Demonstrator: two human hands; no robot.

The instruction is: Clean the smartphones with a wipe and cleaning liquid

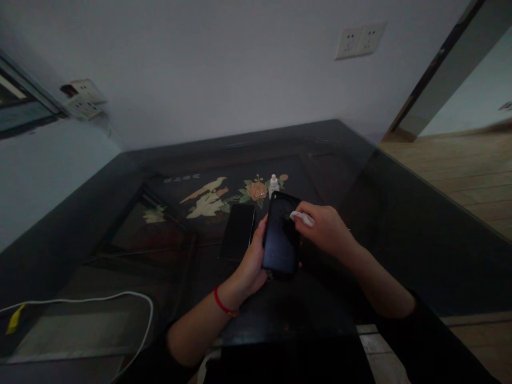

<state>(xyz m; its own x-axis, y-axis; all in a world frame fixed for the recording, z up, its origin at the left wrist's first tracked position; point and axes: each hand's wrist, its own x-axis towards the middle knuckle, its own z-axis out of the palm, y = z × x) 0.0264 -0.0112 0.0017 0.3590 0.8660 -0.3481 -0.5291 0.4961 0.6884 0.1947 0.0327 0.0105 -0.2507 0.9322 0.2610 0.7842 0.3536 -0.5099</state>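
My left hand point(252, 261) is closed around a dark phone case point(280, 237), holding it up over the table with its inner side facing me. My right hand point(326, 229) pinches a small white wipe point(301, 216) and presses it against the upper right part of the case. A red string circles my left wrist. A black phone point(238, 231) lies flat on the table just left of the case. A small white dropper bottle point(274, 184) stands upright behind the case.
The dark glass-topped table point(400, 234) carries a painted bird and flower design point(212, 196). A white cable point(132, 298) loops across its near left part. Wall sockets point(360, 40) sit on the wall behind; a wooden floor lies to the right.
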